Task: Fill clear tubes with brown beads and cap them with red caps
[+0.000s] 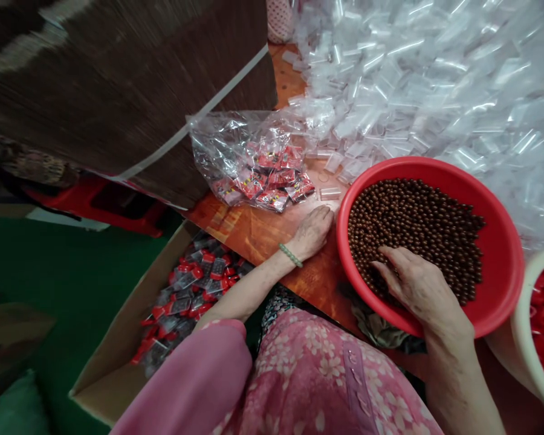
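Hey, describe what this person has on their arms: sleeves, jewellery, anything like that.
The left arm is bare from the wrist up to a plain pink sleeve that ends near the elbow. A bracelet of small pale green beads circles that wrist. The right arm shows no sleeve, bracelet or watch in view. The pink clothing below carries a white blossom print.

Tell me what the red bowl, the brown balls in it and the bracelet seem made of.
Red bowl: probably plastic, smooth, soft sheen, thin moulded rim. Brown balls: small glossy beads, wood or plastic, too small to tell. Bracelet: pale green round beads, perhaps stone or glass.
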The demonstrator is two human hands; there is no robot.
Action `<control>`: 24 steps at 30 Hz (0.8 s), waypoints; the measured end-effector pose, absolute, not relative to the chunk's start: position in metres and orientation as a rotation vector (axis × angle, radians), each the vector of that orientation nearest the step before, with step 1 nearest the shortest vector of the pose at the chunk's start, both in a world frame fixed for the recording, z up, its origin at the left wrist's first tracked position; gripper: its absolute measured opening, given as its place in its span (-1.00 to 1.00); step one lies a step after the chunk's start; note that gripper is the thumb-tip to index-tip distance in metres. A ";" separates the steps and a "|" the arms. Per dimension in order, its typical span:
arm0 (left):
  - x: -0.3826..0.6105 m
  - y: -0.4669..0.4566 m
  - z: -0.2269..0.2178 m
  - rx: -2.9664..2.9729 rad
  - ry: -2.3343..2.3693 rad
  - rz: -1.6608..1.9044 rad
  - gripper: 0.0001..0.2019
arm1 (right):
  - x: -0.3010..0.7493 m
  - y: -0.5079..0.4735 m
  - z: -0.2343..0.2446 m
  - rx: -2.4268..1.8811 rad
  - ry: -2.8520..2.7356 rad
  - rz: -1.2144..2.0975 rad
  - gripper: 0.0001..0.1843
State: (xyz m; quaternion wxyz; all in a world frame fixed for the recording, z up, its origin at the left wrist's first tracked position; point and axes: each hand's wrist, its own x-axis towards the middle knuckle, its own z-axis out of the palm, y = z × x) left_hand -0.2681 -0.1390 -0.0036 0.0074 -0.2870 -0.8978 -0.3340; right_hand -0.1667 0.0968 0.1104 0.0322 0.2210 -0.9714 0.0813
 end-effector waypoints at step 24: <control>-0.208 -0.112 0.087 -1.283 -2.226 -1.526 -0.15 | -0.181 0.094 0.161 0.925 -2.808 1.028 -0.60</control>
